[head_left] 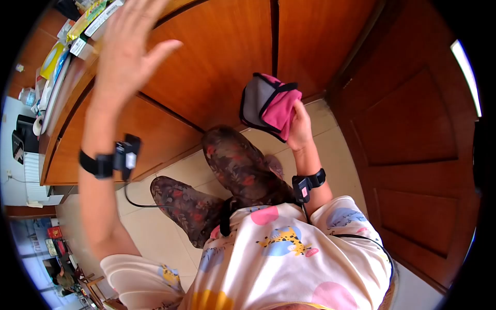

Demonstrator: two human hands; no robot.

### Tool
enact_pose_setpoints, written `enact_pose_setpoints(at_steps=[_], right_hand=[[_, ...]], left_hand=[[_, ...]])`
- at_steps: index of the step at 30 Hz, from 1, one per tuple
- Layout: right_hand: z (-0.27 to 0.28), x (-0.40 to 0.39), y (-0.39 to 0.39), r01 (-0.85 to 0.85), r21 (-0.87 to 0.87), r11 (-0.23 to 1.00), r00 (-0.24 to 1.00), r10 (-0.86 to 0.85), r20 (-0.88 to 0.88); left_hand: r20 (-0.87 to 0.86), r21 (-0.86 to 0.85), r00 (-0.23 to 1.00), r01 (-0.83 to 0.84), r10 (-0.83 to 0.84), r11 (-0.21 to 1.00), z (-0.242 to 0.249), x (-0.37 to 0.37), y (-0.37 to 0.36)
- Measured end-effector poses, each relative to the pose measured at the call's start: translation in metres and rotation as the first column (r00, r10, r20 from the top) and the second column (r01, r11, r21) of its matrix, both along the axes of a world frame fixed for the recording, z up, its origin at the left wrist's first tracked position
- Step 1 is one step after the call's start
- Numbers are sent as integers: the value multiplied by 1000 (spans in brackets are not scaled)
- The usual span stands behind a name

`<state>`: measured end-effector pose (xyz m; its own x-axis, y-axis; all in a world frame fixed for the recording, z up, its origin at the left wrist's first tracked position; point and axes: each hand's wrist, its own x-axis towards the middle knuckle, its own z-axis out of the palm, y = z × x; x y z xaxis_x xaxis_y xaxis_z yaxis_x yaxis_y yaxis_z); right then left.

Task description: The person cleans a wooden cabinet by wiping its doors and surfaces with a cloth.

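Observation:
On the right, my right hand [299, 127] grips a folded pink and grey cloth item [281, 109] with black edging, held in front of the wooden cabinet. My left hand [126, 57] is raised at the upper left with its thumb stretched out and its fingers extended, slightly blurred. Nothing shows in it. It is beside the counter edge, near a yellow and green packet [85, 19] and a white labelled box [103, 18].
A curved wooden cabinet [222, 51] stands ahead, with a wooden door [408, 119] at the right. The cluttered counter carries a yellow tape roll [51, 60] and a clear jar [27, 96]. Tiled floor [147, 227] lies below. Black straps with small devices and cables are on both arms.

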<state>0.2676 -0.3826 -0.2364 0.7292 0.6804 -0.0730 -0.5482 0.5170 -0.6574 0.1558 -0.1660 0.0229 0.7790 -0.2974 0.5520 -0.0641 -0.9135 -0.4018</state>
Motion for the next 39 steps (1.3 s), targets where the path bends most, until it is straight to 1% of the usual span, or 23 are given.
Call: enact_pose_setpoints(at_steps=[1,3,5,6,7,9,11,13,14,15,17,18,20,21,22,23,25,26,28,30,32,36,39], right_hand=[[0,-2,-2,43,-319,947,959,50,277],[7,-9,-1,78,-429,900,930,89,358],[26,-18,-2,275,-363,890,675,90,733],[43,-22,-11,170,-527,833,774,219,594],[32,-18,-12,172,-533,828,773,222,595],[14,-7,-14,-13,-302,953,975,78,206],[14,-9,-15,69,-220,973,992,-44,116],[16,2,-15,-87,212,973,979,123,-162],[6,7,-14,-88,275,957,974,141,-179],[0,9,-15,-67,281,958,979,118,-169],[-11,13,-17,-84,270,959,934,170,-315],[-27,11,-13,48,150,987,962,-5,-272],[-47,8,-7,350,-79,933,935,-353,-22],[-47,4,-5,513,-175,840,856,-487,174],[-37,-2,-7,494,-123,861,867,-476,149],[-28,-7,-6,464,-75,883,883,-453,124],[-22,-14,8,172,179,969,975,-141,-171],[-17,-21,17,325,107,940,924,-291,-250],[-23,-9,18,301,284,910,896,-168,-411],[-20,3,5,322,304,897,852,-134,-506],[-43,34,-8,385,260,886,852,-233,-468],[-34,132,-24,680,236,694,732,-626,-269],[20,201,-26,755,230,614,647,-755,-109]], left_hand=[[-30,-143,995,94,-99,985,-17,0,-16],[-171,-268,979,62,-111,961,-58,4,-41],[-288,-488,942,11,-173,873,-105,12,-48],[-343,-545,915,-10,-213,838,-115,15,-51],[-390,-597,883,-28,-260,802,-123,19,-52],[-618,-738,687,-340,-382,583,-127,23,-50],[-580,-792,688,-350,-436,501,-146,30,-41],[-597,-798,666,-440,-446,412,-144,39,-41],[-614,-788,649,-529,-449,314,-142,45,-41],[-612,-791,643,-514,-461,333,-142,49,-41],[-473,-880,773,-434,-422,192,-143,58,-47],[-391,-920,813,-348,-431,178,-142,62,-53],[-363,-928,839,-287,-406,237,-139,73,-64],[-390,-884,870,-264,-300,385,-138,73,-73],[-364,-805,904,-184,-226,564,-141,76,-82],[-393,-761,895,-187,-211,621,-146,79,-91],[-490,-709,814,-164,-312,686,-157,85,-108],[-592,-638,750,-211,-295,741,-164,84,-115],[-676,-563,685,-244,-271,789,-150,88,-120],[-558,-569,698,73,-450,819,-128,89,-113],[-424,-356,813,256,-399,899,-76,94,-108],[-142,119,988,83,-66,989,19,111,-65],[-179,146,984,14,12,989,45,124,-20]])
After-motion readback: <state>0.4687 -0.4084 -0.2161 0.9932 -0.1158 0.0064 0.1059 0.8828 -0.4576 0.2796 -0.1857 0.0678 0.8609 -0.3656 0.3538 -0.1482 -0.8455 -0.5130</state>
